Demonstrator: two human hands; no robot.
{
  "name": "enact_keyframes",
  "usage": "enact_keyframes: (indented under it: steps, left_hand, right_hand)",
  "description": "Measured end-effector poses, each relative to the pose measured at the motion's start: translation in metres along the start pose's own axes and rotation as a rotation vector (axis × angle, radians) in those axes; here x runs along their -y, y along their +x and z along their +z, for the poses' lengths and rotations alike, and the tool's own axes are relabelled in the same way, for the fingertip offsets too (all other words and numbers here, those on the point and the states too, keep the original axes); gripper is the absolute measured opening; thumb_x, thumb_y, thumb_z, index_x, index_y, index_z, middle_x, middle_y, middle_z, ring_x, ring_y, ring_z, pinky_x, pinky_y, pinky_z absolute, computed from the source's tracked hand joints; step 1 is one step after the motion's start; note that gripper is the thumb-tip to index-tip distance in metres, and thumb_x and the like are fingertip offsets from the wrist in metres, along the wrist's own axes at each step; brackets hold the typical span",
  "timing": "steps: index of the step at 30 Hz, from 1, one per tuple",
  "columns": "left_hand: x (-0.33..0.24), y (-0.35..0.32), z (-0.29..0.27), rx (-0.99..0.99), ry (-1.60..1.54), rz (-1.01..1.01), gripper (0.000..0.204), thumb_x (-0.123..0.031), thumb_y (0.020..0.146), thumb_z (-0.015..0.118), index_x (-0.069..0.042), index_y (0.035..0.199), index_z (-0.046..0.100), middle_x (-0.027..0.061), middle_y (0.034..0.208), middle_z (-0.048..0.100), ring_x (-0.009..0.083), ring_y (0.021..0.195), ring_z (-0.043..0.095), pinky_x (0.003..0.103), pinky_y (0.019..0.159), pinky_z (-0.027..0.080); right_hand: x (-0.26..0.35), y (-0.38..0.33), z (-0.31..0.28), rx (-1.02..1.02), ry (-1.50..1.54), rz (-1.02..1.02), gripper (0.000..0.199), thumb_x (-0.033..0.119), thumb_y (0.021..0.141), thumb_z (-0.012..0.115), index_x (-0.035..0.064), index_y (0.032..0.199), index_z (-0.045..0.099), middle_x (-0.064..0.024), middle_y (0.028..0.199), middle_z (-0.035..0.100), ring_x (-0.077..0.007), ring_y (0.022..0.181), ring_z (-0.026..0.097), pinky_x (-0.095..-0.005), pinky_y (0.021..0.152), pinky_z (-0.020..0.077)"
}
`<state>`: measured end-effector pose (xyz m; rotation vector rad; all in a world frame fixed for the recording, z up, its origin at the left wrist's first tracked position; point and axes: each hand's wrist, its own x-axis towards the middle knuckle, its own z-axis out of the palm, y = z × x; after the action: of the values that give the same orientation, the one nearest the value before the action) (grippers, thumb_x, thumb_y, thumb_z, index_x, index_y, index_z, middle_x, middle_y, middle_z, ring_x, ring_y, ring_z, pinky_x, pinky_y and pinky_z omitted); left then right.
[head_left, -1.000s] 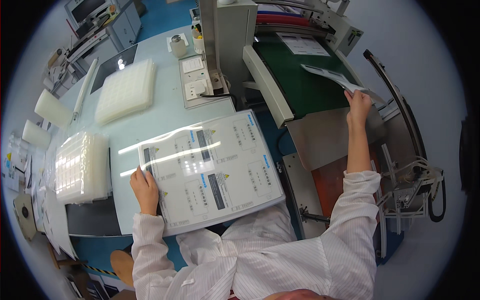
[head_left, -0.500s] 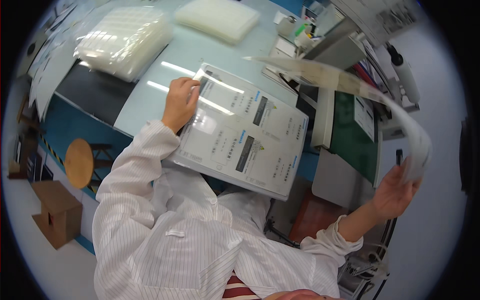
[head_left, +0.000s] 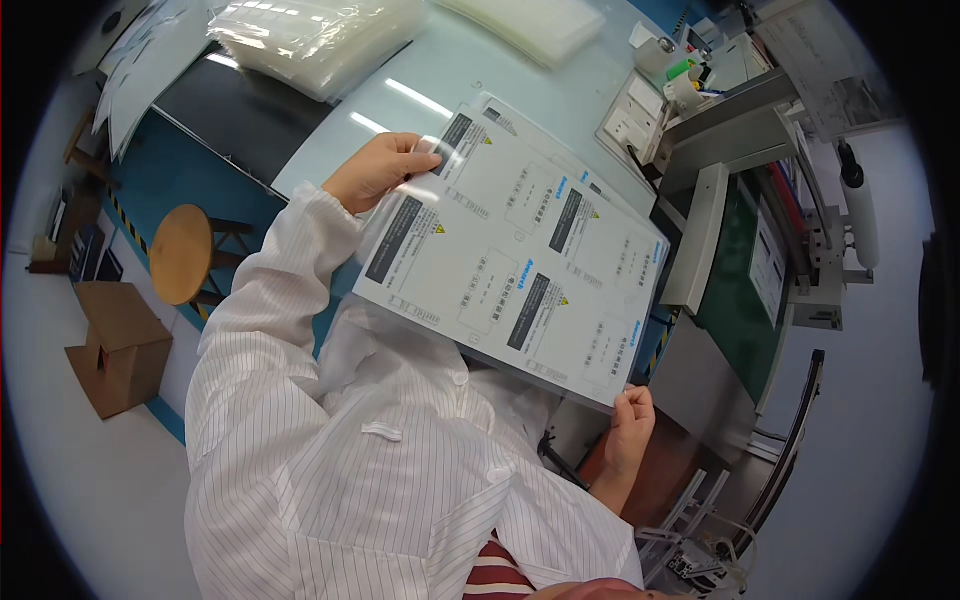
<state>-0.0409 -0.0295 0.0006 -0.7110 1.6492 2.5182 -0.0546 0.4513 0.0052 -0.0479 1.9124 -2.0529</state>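
Observation:
A printed plastic sheet [head_left: 480, 255] with dark label blocks, small yellow triangles and blue marks stretches between my hands, over the table's near edge. My left hand [head_left: 385, 170] pinches its upper-left edge, thumb on top. At the near right corner, my right hand [head_left: 628, 430] grips the sheet between thumb and fingers. Beneath it, more sheets [head_left: 600, 178] show along the far edge; how many is hidden. The held sheet sits slightly askew to them.
A pale glass-like tabletop [head_left: 440, 75] lies beyond. Clear plastic-wrapped sheets [head_left: 315, 45] and another translucent stack [head_left: 540, 30] stand at the back. On the right is a machine with a green bed [head_left: 745, 300]. A round wooden stool [head_left: 182, 255] and an open cardboard box [head_left: 120, 345] are at left.
My right hand has come down and left from far right, bringing the curved sheet flat over the others. My left hand has gone from resting on the stack to pinching the sheet's edge.

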Motion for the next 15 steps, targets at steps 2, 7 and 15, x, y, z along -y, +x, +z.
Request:
enact_keyframes:
  steps: [2, 7, 15]
  left_hand:
    - [-0.004, 0.011, 0.005, -0.055, 0.337, 0.134, 0.021, -0.017, 0.089, 0.064, 0.002, 0.1, 0.062, 0.0069, 0.084, 0.065, 0.0115, 0.072, 0.06, 0.026, 0.068, 0.051]
    - [-0.014, 0.043, 0.012, -0.125, 0.699, 0.302, 0.032, -0.018, 0.082, 0.068, 0.004, 0.104, 0.061, 0.0087, 0.089, 0.06, 0.0159, 0.076, 0.059, 0.027, 0.069, 0.048]
    - [-0.002, 0.058, 0.008, -0.228, 0.889, 0.412, 0.044, -0.024, 0.079, 0.07, 0.001, 0.113, 0.058, 0.0077, 0.084, 0.055, 0.0179, 0.074, 0.055, 0.029, 0.069, 0.047]
  right_hand:
    - [-0.001, -0.002, -0.002, -0.057, -0.243, 0.072, 0.01, 0.007, 0.092, 0.057, 0.005, 0.085, 0.049, -0.0045, 0.082, 0.057, -0.0081, 0.069, 0.052, -0.021, 0.062, 0.0435]
    - [-0.012, 0.001, 0.005, -0.127, -0.349, 0.155, 0.013, 0.012, 0.092, 0.059, 0.0055, 0.083, 0.052, -0.0012, 0.07, 0.056, -0.007, 0.06, 0.05, -0.0211, 0.057, 0.0412]
    - [-0.028, -0.002, 0.015, -0.241, -0.402, 0.143, 0.016, 0.016, 0.092, 0.062, 0.0072, 0.083, 0.052, 0.0015, 0.064, 0.051, -0.0039, 0.053, 0.044, -0.0184, 0.049, 0.0343]
